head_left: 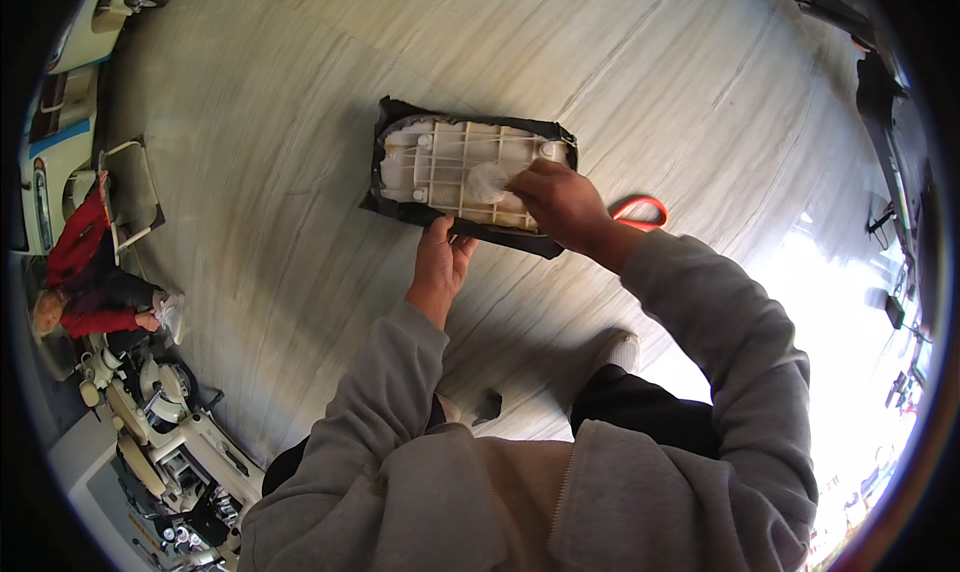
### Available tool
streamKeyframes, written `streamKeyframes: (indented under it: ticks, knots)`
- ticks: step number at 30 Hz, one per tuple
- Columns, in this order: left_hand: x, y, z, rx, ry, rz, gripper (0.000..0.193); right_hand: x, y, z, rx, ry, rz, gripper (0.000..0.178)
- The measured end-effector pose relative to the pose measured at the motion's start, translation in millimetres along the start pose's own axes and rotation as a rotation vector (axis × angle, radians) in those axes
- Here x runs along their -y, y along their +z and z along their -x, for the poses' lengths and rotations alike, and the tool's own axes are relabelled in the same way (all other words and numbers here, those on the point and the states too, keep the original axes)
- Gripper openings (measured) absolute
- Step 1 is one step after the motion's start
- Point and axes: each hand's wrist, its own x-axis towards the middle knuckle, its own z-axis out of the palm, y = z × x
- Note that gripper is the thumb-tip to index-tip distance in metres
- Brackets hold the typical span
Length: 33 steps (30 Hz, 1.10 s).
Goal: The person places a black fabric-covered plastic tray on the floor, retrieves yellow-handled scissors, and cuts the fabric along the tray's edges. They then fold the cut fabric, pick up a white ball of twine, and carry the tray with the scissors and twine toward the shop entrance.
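Observation:
A scooter seat [450,152] lies upside down on the floor, its pale ribbed plastic base facing up and its black cover folded around the rim. My left hand [440,262] is closed on the near edge of the cover, thumb on top. Over the right half of the base, my right hand [555,197] pinches at a crumpled wad of clear, whitish plastic [486,183]. The palm side of that hand is hidden. Just right of it, a red loop-shaped handle [640,213] lies on the floor; the rest of that tool is behind my wrist.
A small dark scrap [488,406] lies between my feet. At left, a person in red [85,242] sits beside a metal-framed seat or stand [130,192]. White scooters [165,422] stand along the left side. Dark vehicles [885,122] line the right, near bright light.

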Motion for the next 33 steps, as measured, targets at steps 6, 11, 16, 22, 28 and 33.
streamKeyframes:
  ticks: [6,11,16,22,28,33]
  knots:
    - [-16.5,6.4,-5.7,0.190,0.011,-0.063,0.030,-55.3,-36.5,77.6,-0.227,0.326,0.041,0.027]
    - [-32.6,-7.2,-32.3,0.302,0.043,-0.017,0.033,-98.6,-9.0,165.9,0.131,0.322,0.369,0.067]
    - [-25.8,-1.7,-48.0,0.178,0.131,0.034,0.039,-144.8,-5.1,192.2,0.026,0.318,0.389,0.054]
    - [-20.3,-10.3,-62.2,0.198,0.258,0.031,0.044,-156.0,-15.4,135.7,-0.165,0.774,0.207,0.023]
    - [-11.7,19.9,-54.3,0.156,0.164,-0.030,0.043,-36.0,-31.3,42.1,-0.157,0.372,0.053,0.018]
    - [-11.6,52.9,-44.5,0.232,0.115,-0.096,0.046,23.0,7.2,-23.2,-0.141,0.112,0.034,0.039]
